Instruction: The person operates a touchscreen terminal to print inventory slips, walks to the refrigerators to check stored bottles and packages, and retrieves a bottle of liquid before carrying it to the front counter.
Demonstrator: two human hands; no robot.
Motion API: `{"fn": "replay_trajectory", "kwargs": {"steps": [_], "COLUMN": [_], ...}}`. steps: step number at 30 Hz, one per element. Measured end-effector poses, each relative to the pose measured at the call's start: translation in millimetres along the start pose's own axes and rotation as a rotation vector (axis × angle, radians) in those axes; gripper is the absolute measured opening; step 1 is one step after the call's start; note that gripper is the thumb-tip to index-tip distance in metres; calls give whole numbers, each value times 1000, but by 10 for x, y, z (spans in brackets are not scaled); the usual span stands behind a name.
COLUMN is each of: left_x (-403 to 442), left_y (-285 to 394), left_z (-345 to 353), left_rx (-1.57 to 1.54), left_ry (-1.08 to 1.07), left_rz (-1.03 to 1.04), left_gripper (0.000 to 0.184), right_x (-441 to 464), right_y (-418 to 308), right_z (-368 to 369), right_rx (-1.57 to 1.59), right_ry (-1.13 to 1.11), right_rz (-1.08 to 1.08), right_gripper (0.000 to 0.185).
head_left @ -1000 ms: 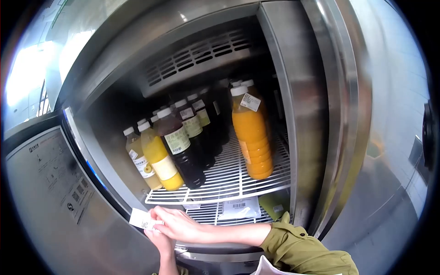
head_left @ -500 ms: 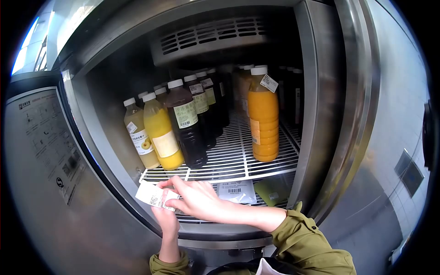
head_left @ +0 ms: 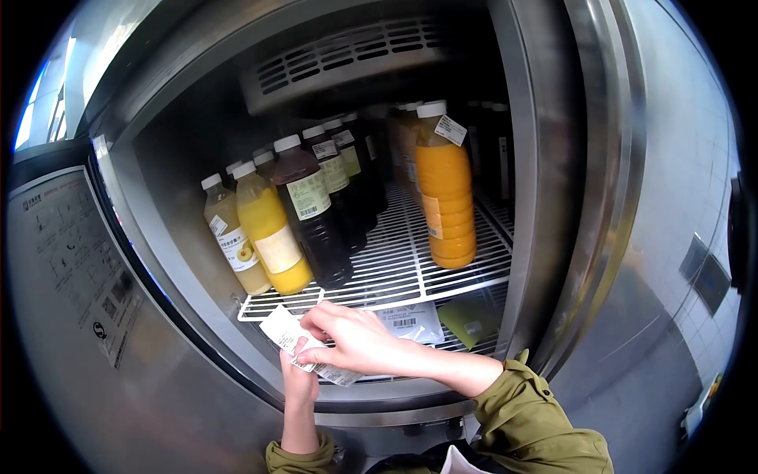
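Observation:
A white strip of printed labels [head_left: 283, 329] runs between my hands in front of the fridge's upper shelf. My left hand [head_left: 300, 387] holds it from below, thumb up against the strip and the other fingers mostly hidden. Above and across it, my right hand [head_left: 351, 340] has its fingers closed on the strip. A lower piece of the strip hangs out beneath my right wrist. Behind my hands stand a yellow juice bottle [head_left: 264, 217] and a dark juice bottle [head_left: 309, 225]. Farther right is an orange juice bottle [head_left: 446, 197] with a tag at its neck.
The bottles stand on a white wire shelf [head_left: 379, 296] in a steel fridge. A pale juice bottle [head_left: 233, 245] is at the left end. On the lower rack lie a clear bag [head_left: 414, 322] and a green packet [head_left: 470, 320]. The fridge door [head_left: 71, 276] stands open at left.
Both hands have shifted slightly right with the label strip, which now slants more steeply. More of the strip shows below my right hand. The view has tilted a little.

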State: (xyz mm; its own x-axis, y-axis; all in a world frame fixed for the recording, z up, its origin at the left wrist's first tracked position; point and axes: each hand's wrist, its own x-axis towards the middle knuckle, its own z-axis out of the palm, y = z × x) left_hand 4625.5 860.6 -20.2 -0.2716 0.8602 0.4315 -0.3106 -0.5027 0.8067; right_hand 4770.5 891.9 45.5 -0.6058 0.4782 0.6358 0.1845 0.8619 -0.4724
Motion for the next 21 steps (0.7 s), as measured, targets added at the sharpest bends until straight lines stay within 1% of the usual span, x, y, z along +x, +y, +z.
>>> {"fn": "replay_trajectory", "kwargs": {"steps": [1, 2, 4, 7, 8, 9, 12, 14, 16, 20, 21], "left_x": [-5, -6, 14, 56, 68, 46, 98, 117, 158, 279, 315], "left_y": [-4, -10, -30, -63, -68, -46, -78, -27, -1, 57, 61], "left_z": [35, 55, 17, -33, -31, 0, -83, -41, -34, -45, -63], "left_rx": [-2, -5, -8, 52, 81, 2, 122, 112, 92, 17, -11], "left_ry": [26, 52, 17, -36, -58, 7, -113, -91, -94, -106, -121], "left_rz": [0, 0, 6, 65, 90, 13, 135, 121, 91, 53, 53], "left_gripper": [24, 23, 22, 20, 19, 19, 26, 27, 28, 31, 27], "right_x": [-3, -3, 4, 63, 98, 158, 449, 669, 889, 1351, 1486], "right_y": [-4, 17, 81, 114, 128, 165, 299, 402, 640, 1169, 1303], "right_z": [-12, 6, 75, 56, 33, 9, -153, -266, -348, -563, -633], "right_rx": [13, 16, 26, 80, 87, 75, 44, 75, 116, 173, 161], "right_ry": [-22, 5, 55, 45, 97, 150, 323, 530, 637, 846, 941], "right_rz": [22, -5, -61, -38, -51, -37, 11, 19, 41, 153, 205], "right_gripper": [46, 45, 42, 41, 38, 36, 30, 27, 24, 20, 19]}}
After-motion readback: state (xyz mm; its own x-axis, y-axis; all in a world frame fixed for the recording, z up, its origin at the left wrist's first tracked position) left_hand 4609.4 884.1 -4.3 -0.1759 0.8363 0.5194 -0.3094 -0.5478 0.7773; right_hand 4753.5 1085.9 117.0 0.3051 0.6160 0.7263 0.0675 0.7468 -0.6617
